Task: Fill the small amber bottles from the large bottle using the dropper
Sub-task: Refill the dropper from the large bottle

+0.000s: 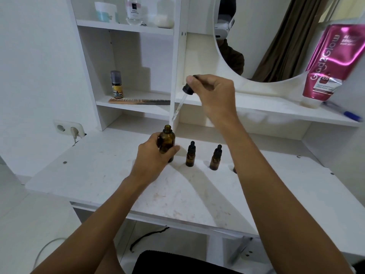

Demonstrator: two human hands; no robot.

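The large amber bottle [167,139] stands uncapped on the white desk [98,175], and my left hand [153,157] wraps around its body. My right hand [215,93] pinches the black bulb of the dropper [181,99], held in the air above and to the right of the bottle's mouth. Its glass tube slants down-left, tip a little above the opening. Two small amber bottles [190,155] [215,158] with black dropper caps stand to the right of the large one. A third dark shape [234,169] peeks out beside my right forearm, mostly hidden.
Behind the desk stands a white shelf unit with a comb [138,101], a small yellow-labelled bottle [117,85] and a round mirror [266,40]. A pink tube [327,66] and a blue pen [347,113] sit on the right shelf. A wall socket [68,128] is at the left.
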